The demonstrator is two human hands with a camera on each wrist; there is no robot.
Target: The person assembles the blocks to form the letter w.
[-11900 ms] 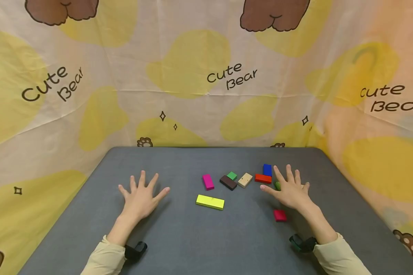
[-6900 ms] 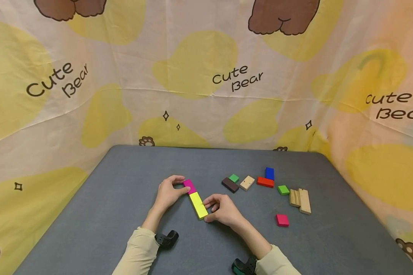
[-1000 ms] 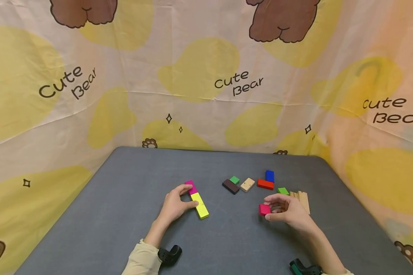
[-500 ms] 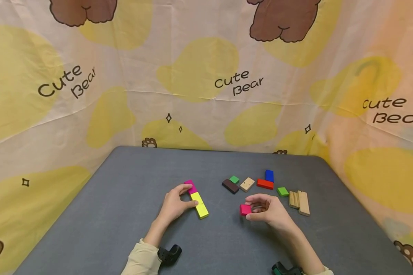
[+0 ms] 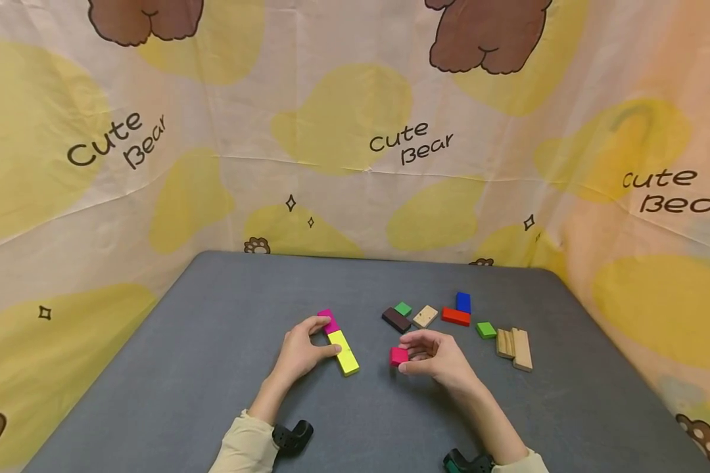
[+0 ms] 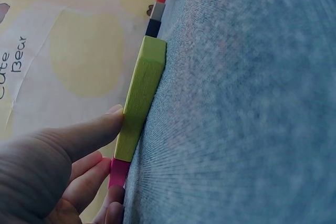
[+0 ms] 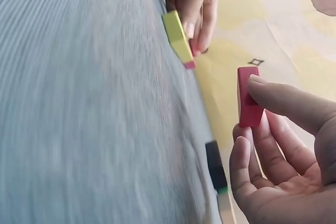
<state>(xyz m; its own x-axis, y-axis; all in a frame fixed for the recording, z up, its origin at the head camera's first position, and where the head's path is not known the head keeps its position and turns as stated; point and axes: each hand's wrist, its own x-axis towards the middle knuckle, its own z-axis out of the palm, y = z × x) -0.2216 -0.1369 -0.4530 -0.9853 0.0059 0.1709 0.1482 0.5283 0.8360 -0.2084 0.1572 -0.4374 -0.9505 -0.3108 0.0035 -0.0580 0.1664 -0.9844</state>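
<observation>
In the head view a magenta block (image 5: 328,320) and a longer yellow block (image 5: 344,355) lie end to end in a slanting row on the table. My left hand (image 5: 301,349) rests at the row's left side, thumb against the yellow block and curled fingers at the magenta one. The left wrist view shows that thumb (image 6: 89,134) on the yellow block's side. Off to the right of the row, my right hand (image 5: 440,360) pinches a small crimson block (image 5: 399,357) between thumb and fingers, held above the table. The right wrist view shows this crimson block (image 7: 250,97) standing off the surface.
Behind my right hand lie a dark brown block (image 5: 396,320), a green block (image 5: 403,309) and a speckled beige block (image 5: 425,316). Farther right are blue (image 5: 463,302), red (image 5: 456,316) and light green (image 5: 486,330) blocks, then plain wooden blocks (image 5: 522,349). Printed cloth (image 5: 331,131) surrounds the grey table (image 5: 242,282).
Over the last second my right hand has carried the crimson block leftward toward the row. My left hand stays put. Earlier, the magenta and yellow blocks lay apart and both hands were spread.
</observation>
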